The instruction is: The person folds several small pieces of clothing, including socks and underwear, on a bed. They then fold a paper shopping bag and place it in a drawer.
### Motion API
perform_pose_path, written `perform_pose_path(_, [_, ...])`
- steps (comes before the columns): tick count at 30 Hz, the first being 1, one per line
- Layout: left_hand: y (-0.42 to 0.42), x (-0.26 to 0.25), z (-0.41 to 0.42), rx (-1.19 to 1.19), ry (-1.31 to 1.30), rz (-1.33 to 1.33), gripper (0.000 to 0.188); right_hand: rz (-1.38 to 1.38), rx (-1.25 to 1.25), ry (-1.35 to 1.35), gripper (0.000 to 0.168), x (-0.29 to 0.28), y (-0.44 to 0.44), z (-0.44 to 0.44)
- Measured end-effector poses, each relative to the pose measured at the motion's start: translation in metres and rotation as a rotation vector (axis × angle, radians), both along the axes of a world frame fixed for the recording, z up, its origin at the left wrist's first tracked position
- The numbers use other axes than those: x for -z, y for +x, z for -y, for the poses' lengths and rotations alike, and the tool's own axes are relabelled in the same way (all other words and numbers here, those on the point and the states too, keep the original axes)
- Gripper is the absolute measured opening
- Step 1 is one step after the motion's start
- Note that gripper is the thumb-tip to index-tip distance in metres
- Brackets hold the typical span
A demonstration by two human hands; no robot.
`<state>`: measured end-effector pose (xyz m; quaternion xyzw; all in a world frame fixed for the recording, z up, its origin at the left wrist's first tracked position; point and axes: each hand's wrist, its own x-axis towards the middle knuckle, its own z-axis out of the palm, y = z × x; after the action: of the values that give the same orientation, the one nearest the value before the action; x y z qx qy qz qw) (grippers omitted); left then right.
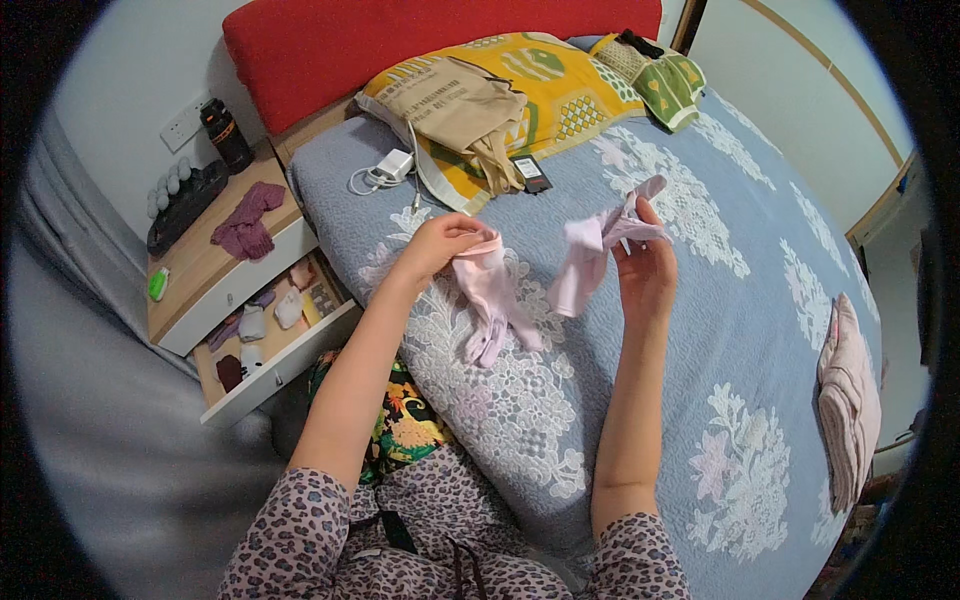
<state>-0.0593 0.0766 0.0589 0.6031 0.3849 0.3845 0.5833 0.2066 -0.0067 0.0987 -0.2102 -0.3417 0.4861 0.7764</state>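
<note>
My left hand [442,246] pinches a pale pink and lilac sock [486,300] by its cuff, so its lower end hangs down over the bed. In my right hand [649,276] is a lilac garment, probably a sock [579,274]; one part droops to the left and another sticks up past my fingers. A gap separates the two pieces. Both hands are above the blue bedspread [660,360] with white lace-like flowers. Folds and fingers hide part of the right-hand piece.
At left, a nightstand [281,217] bears a purple knitted cloth [251,221] and a black bottle [226,135]. Its lower drawer [281,381] stands open with several rolled socks. A tote bag [450,101], charger [394,163] and yellow pillow [592,82] lie toward the headboard; folded pink fabric [847,412] lies right.
</note>
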Motion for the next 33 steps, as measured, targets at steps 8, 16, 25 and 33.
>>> perform_pose_path(8, [-0.011,0.021,0.01,-0.077,-0.167,0.323,0.04,-0.009,0.004,-0.105,0.05,0.011,0.018,-0.001])
perform_pose_path(16, [-0.006,0.029,0.017,-0.095,0.141,0.007,0.036,-0.252,-0.146,-0.099,0.039,0.009,-0.001,0.004])
perform_pose_path(25, [-0.006,0.034,0.013,-0.262,-0.012,0.139,0.019,1.033,-0.375,-0.484,0.029,0.033,-0.007,-0.003])
perform_pose_path(33, [-0.007,0.034,0.013,-0.292,-0.136,0.272,0.023,1.626,0.129,-0.586,0.04,0.025,-0.047,0.005])
